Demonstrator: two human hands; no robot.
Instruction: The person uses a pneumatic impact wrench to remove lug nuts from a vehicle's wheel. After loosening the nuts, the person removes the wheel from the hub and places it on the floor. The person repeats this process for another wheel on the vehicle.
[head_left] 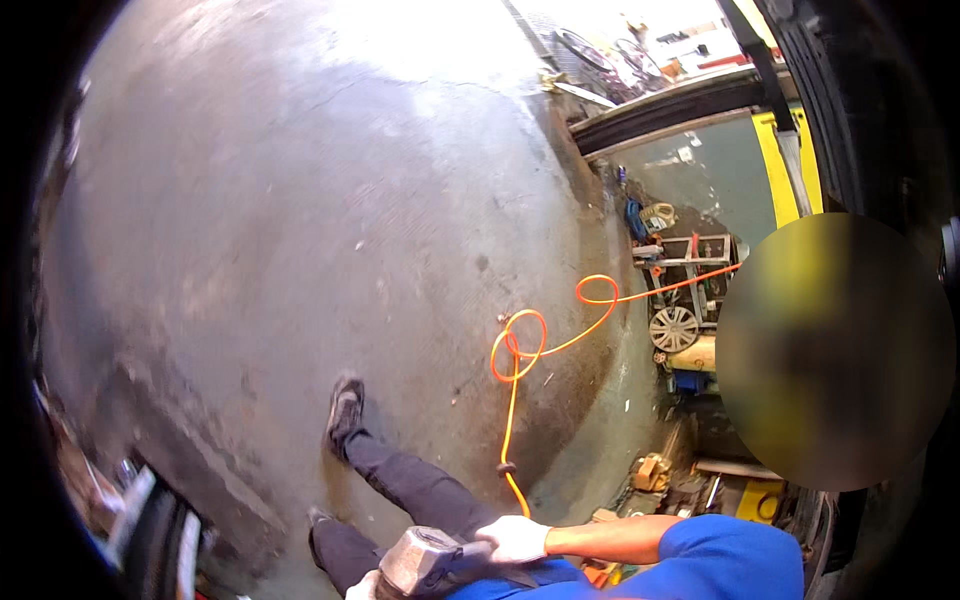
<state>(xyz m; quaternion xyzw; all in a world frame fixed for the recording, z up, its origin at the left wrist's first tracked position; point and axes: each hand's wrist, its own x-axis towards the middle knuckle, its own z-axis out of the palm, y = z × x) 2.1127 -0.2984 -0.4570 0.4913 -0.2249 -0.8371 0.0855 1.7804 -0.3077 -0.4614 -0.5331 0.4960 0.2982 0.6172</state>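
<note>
A bulky grey metal air impact wrench [420, 560] lies across my body at the lower edge. My right hand [515, 540], in a white glove, is closed around its darker part. At the other end of the tool, part of my white-gloved left hand [362, 586] shows, closed against its side; the rest is cut off by the lower edge. An orange air hose [513, 420] rises from beside my right hand, loops twice over the floor and runs off to the right. Where it joins the tool is hidden.
Along the right stand a metal rack [690, 250] with tools, a wheel cover [673, 329] and a yellow panel [780, 165]. Tools and parts [652, 474] lie in the lower right. A blurred disc covers part of the right side. My shoe [345, 405] rests on the grey floor [270, 230].
</note>
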